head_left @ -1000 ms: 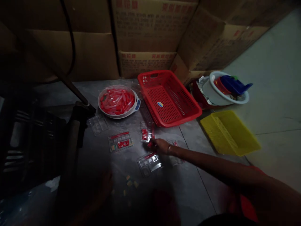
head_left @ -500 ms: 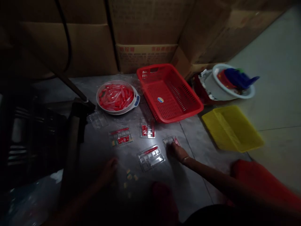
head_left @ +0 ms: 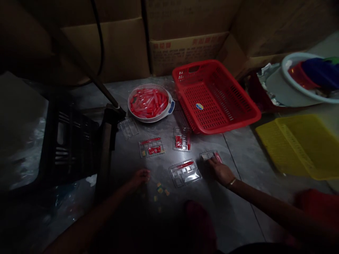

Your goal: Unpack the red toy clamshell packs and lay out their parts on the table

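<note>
My right hand (head_left: 221, 173) reaches down onto a clear plastic tray (head_left: 206, 155) that has a red piece at its right side. Its fingertips are drawn together over the tray, and whatever they hold is hidden. Just left of a few small pale pieces (head_left: 160, 190) on the floor, my left hand (head_left: 139, 177) is closed, its fingers pressed together in shadow. Between the hands lies another clear tray (head_left: 182, 176) with a red stick-like piece (head_left: 185, 164). Two more trays, one on the left (head_left: 152, 145) and one behind (head_left: 182, 147), hold red parts.
A white bowl (head_left: 171, 113) full of red pieces stands behind the trays, beside a red basket (head_left: 201, 127). On the right are a yellow tray (head_left: 296, 144) and a pale basin (head_left: 280, 88). A black crate (head_left: 70, 144) stands left; cardboard boxes (head_left: 185, 49) line the back.
The camera view has shifted, so everything sits farther right in the picture. My right hand is still at the same tray, and my left hand remains beside the small pale pieces.
</note>
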### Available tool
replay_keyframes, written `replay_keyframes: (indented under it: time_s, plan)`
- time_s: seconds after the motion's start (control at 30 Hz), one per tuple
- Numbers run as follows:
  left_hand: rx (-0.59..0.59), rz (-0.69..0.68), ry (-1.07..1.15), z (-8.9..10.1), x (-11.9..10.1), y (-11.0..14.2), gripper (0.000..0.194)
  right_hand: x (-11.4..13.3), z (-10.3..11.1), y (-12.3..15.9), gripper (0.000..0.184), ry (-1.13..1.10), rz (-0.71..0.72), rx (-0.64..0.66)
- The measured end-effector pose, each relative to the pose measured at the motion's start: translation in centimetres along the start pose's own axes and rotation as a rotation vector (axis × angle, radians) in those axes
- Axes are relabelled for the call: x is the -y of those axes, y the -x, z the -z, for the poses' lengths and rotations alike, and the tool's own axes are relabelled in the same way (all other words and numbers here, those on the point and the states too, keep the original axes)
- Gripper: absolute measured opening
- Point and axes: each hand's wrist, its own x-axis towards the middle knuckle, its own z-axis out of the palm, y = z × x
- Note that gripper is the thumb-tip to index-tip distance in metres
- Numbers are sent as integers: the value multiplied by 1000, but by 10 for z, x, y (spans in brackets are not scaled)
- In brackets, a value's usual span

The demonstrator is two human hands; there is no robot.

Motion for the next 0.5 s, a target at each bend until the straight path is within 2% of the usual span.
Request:
replay_keyframes:
  time_s: [0.1, 0.17, 0.23, 0.37, 0.5]
  plan:
    - [14, -32, -77, 8, 5, -1, 30, 45, 0, -10, 36, 6, 385, 124]
    - [13, -65, -159, 15, 11, 8, 24, 82, -9, -18, 33, 28, 677, 191]
    - [6, -106, -251, 21, 18, 25, 19, 120, -25, -27, 29, 51, 861, 230]
    - [-2, -183, -426, 21, 34, 66, 32, 172, -56, -40, 37, 94, 954, 199]
    - [-27, -225, -591, 13, 47, 78, 35, 193, -74, -49, 28, 128, 946, 193]
